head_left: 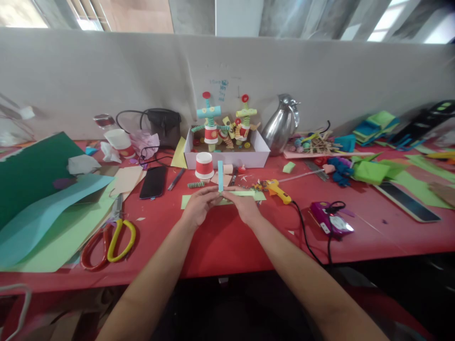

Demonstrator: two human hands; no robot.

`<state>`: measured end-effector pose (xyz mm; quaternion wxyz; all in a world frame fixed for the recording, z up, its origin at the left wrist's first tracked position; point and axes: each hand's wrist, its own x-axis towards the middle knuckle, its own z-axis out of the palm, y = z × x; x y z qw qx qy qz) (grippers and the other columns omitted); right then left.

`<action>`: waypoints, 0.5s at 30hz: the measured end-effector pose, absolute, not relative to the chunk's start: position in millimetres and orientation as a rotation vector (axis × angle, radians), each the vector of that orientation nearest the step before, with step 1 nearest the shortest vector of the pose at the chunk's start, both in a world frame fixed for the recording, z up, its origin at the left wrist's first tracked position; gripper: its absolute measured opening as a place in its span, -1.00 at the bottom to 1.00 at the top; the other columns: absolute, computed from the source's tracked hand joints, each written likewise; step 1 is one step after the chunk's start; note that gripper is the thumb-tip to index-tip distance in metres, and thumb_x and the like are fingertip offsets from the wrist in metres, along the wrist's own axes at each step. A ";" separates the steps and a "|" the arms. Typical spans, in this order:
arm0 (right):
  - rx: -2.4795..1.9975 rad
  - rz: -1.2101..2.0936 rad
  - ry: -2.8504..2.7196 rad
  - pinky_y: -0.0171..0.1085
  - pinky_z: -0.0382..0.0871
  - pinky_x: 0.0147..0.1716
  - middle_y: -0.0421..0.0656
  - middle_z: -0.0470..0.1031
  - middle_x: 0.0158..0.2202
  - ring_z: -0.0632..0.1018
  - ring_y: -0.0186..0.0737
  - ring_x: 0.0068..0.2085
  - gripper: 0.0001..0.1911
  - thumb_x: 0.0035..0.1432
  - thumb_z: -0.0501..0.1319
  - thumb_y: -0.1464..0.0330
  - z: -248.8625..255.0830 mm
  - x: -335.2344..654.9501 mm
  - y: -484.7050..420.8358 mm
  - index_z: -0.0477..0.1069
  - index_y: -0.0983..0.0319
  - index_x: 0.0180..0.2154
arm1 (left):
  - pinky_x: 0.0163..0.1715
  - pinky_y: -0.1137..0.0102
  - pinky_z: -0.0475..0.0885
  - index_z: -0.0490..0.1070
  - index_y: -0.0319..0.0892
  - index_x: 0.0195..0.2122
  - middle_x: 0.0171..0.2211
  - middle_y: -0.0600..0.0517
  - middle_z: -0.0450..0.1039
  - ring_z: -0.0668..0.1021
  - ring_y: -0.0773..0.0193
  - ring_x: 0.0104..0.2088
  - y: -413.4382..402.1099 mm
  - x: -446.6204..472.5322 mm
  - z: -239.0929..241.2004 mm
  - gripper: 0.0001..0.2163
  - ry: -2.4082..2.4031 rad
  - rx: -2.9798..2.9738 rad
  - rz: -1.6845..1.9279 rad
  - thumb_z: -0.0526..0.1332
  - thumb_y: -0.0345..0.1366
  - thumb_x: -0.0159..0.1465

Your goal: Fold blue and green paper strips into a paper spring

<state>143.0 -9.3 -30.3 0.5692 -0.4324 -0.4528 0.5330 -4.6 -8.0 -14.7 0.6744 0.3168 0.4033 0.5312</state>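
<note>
Both hands meet over the middle of the red table. My left hand (200, 204) is closed, its fingertips pinching the joined end of two paper strips. My right hand (245, 204) pinches the same spot from the other side. From between the fingers a blue paper strip (221, 175) stands upright, while a pale green paper strip (245, 193) points right. The crossing itself is partly hidden by fingertips. Under the hands lies a wider light green paper piece (185, 201). Just beyond are a red and white paper cup (204, 166) and a small green paper spring (195, 184).
A yellow glue gun (279, 191) lies right of my hands, its cord running to a purple power box (329, 218). Large scissors (108, 239) and coloured paper (53, 227) are left, near a phone (153, 182). Behind stand a white box (227, 160) holding cup figures and a steel jug (280, 125).
</note>
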 end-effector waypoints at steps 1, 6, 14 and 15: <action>-1.011 1.308 -1.033 -0.19 0.35 -0.26 -0.19 0.56 -0.42 0.51 -0.21 -0.35 -0.76 -0.13 0.39 0.22 -30.0 142.9 -9.6 0.56 0.18 -0.36 | -0.07 0.34 0.49 0.58 -0.27 -0.26 -0.34 -0.07 0.62 0.62 0.24 -0.28 -8.1 -5.0 -14.9 -0.72 0.905 0.712 1.197 0.42 -0.47 -0.06; -0.912 1.469 -0.970 -0.24 0.31 -0.28 -0.21 0.55 -0.40 0.50 -0.26 -0.34 -0.75 -0.14 0.40 0.26 -28.8 143.4 -9.3 0.54 0.18 -0.34 | -0.07 0.33 0.50 0.59 -0.29 -0.24 -0.32 -0.08 0.62 0.62 0.25 -0.28 -8.5 -5.3 -15.5 -0.70 0.901 0.725 1.188 0.42 -0.45 -0.06; -0.843 1.538 -0.886 -0.29 0.27 -0.32 -0.27 0.50 -0.44 0.45 -0.36 -0.41 -0.81 -0.17 0.40 0.34 -25.9 142.7 -10.3 0.51 0.18 -0.41 | -0.09 0.36 0.51 0.60 -0.30 -0.25 -0.30 -0.09 0.62 0.62 0.23 -0.26 -7.9 -4.6 -16.9 -0.70 0.897 0.723 1.180 0.43 -0.45 -0.06; -0.844 1.539 -0.883 -0.29 0.27 -0.33 -0.28 0.49 -0.45 0.44 -0.37 -0.42 -0.82 -0.17 0.40 0.34 -25.9 142.4 -10.4 0.50 0.18 -0.42 | -0.09 0.37 0.51 0.60 -0.30 -0.25 -0.31 -0.09 0.62 0.62 0.23 -0.26 -7.7 -4.5 -17.4 -0.71 0.897 0.724 1.180 0.43 -0.45 -0.06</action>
